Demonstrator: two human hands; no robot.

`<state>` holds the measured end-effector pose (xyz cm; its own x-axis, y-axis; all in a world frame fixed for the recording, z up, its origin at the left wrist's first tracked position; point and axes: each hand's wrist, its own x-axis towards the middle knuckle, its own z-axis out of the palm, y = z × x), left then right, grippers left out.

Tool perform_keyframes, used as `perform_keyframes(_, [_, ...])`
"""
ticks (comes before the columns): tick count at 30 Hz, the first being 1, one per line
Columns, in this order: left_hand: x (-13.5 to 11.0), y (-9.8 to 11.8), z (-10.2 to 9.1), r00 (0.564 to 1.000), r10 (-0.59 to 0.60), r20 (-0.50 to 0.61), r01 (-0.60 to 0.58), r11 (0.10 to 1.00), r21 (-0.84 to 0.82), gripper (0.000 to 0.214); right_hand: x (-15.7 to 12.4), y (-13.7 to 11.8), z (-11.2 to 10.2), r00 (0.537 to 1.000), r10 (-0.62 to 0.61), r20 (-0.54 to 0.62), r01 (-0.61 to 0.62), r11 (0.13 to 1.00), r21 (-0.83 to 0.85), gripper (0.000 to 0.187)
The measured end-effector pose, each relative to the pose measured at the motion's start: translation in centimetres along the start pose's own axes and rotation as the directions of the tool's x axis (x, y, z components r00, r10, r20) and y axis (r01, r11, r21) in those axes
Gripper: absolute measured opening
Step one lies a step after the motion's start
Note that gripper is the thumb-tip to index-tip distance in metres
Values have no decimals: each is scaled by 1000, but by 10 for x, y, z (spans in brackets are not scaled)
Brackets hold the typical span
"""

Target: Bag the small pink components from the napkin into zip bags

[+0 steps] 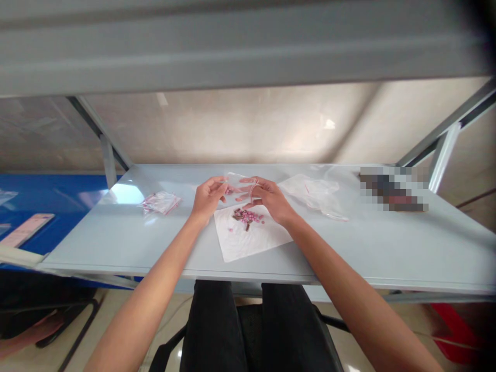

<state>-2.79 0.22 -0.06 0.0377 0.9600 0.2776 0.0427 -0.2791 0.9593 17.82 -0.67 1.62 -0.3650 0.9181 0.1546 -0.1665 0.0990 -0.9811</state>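
Left hand (pixel 208 199) and right hand (pixel 269 199) hold up a clear plastic bag (pixel 240 185).
Both grip its edges just above a white paper sheet (pixel 236 243) bearing small pink pieces (pixel 247 217); another clear bag (pixel 310 194) lies right, a bundle of small bags (pixel 160 203) left, on the grey table (pixel 368 248).

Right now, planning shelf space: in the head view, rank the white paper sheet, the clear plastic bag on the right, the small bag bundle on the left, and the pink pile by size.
1. White paper sheet and clear plastic bag: too close to rank.
2. Small bag bundle
3. Pink pile
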Motion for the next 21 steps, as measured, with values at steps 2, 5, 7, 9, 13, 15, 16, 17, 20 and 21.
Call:
perform_keyframes(2, [-3,2,-2,1000,11,-11,-11,1000,14,40,-11,-4,-6,999,27,-29,-29,997,-66,38])
perform_keyframes(5, [-7,5,-5,998,30,46,-34,996,84,42,-24,-2,-14,997,47,-67,-57,985,-162,39])
perform_keyframes(7, [-9,7,-5,995,37,96,-50,989,140,43,-29,4,-17,996,29,-80,-47,972,-232,39])
perform_keyframes(9, [-10,11,-3,991,41,125,-64,981,181,43,-32,11,-19,998,-6,-63,-12,960,-281,39])
perform_keyframes(13, [-10,18,7,986,54,158,-84,978,192,44,-36,23,-26,999,-8,-37,-3,956,-295,39])
perform_keyframes(15, [-9,19,12,985,60,163,-88,981,175,45,-38,26,-30,999,2,-48,-15,961,-275,40])
perform_keyframes(16, [-8,18,13,985,63,161,-90,982,165,45,-39,28,-32,999,3,-49,-16,964,-267,40])
perform_keyframes(17, [-8,18,14,985,67,157,-92,984,155,44,-40,30,-34,999,2,-44,-13,965,-261,40])
perform_keyframes(20, [-8,18,15,988,66,136,-84,988,131,41,-41,33,-37,999,-6,-36,-3,967,-256,39])
perform_keyframes(21, [-9,19,15,990,64,127,-79,989,123,40,-41,34,-38,999,-7,-40,-3,967,-257,39])
